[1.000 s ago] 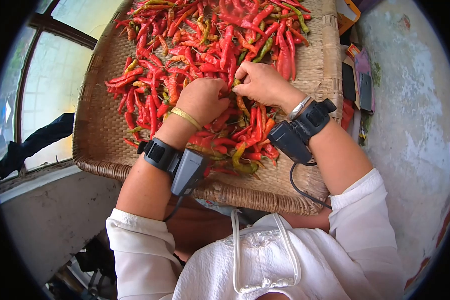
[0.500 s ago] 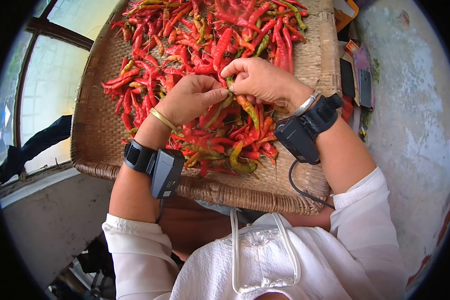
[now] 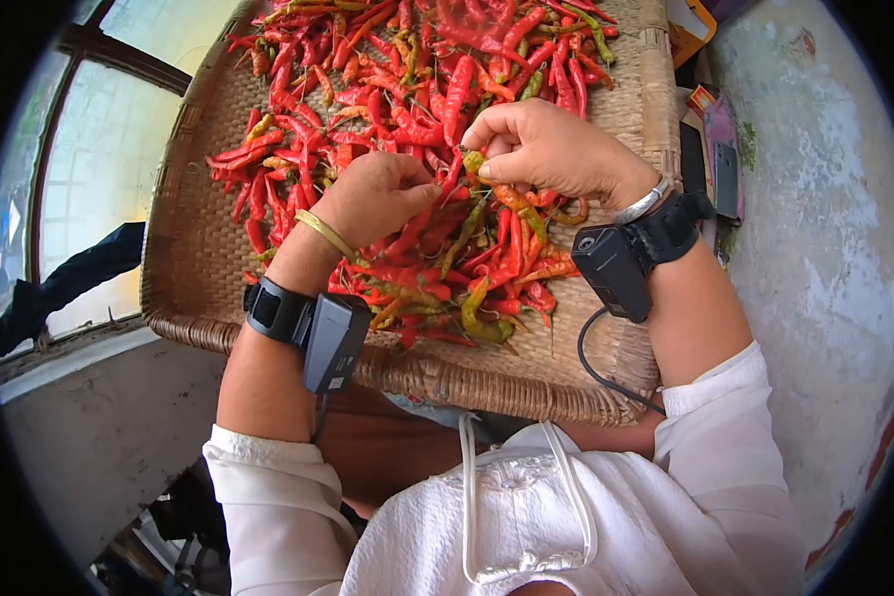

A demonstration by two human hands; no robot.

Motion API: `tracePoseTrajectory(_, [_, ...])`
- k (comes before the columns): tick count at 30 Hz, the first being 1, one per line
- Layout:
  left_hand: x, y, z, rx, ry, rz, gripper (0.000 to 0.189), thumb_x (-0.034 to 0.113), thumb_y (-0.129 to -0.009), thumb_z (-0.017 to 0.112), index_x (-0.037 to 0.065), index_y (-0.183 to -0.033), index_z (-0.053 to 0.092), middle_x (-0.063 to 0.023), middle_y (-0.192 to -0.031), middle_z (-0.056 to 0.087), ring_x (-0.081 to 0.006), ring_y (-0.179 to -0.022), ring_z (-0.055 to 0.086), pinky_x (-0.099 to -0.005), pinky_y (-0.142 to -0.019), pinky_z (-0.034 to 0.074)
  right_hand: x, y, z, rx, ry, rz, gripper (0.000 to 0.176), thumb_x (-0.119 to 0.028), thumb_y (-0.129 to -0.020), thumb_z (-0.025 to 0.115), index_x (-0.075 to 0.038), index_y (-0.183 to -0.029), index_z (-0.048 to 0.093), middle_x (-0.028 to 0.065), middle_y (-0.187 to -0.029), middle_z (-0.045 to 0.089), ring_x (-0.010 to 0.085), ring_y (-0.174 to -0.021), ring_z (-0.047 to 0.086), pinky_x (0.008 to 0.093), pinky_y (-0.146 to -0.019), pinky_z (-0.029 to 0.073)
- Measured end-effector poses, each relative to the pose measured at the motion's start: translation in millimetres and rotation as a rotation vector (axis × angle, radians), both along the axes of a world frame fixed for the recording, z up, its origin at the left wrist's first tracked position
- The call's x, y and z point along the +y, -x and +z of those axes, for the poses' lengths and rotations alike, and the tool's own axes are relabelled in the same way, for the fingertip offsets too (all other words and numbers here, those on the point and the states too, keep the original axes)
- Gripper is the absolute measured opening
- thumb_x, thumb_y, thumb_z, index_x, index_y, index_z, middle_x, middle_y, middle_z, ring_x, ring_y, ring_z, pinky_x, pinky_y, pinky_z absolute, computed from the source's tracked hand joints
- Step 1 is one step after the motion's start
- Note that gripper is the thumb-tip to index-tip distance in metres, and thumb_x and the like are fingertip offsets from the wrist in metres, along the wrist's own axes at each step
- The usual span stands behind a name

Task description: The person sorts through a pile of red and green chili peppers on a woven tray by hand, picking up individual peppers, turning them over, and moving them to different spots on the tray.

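My right hand (image 3: 556, 154) pinches a yellow-green and orange chili pepper (image 3: 475, 163) between thumb and bent fingers, above the heap. To its left, my left hand (image 3: 377, 196) is closed, thumb against the fingers; whatever it may hold is hidden. Beneath both hands spreads a heap of mostly red chili peppers (image 3: 422, 129), some of them orange, yellow or green. They lie in a large woven basket tray (image 3: 606, 348). A curled green pepper (image 3: 480, 316) rests near the front of the heap.
Black wrist devices with cables are strapped to both forearms. On the left are a window (image 3: 99, 169) and a dark folded umbrella-like item (image 3: 65, 283). Along the tray's right side lie a phone (image 3: 726, 179) and boxes, beside a weathered pale surface (image 3: 815, 248).
My hands, close together over the pepper before, are now apart. The right has moved right with the pepper; the left has shifted slightly left.
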State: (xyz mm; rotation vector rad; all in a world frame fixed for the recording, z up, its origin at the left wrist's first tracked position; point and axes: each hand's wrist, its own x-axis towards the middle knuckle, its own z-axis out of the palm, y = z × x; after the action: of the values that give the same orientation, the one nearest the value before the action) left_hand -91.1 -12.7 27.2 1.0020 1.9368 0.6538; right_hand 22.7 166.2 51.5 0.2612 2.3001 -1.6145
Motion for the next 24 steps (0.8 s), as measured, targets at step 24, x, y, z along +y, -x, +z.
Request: tracePoseTrajectory(24, [6, -6, 13, -0.554, -0.449, 0.547, 0.011, 0.018, -0.088, 0.053, 0.007, -0.087, 0.054, 0.0007, -0.071, 0.057, -0.0051, -0.058, 0.053, -0.0181, -0.052, 0.044, -16, -3, -3, -0.042, 0.158, -0.107, 0.020, -0.019, -0.077, 0.060, 0.001, -0.074, 0.059, 0.0039, -0.066, 0.060, 0.0103, -0.056, 0.053, 0.0263, -0.054, 0.044])
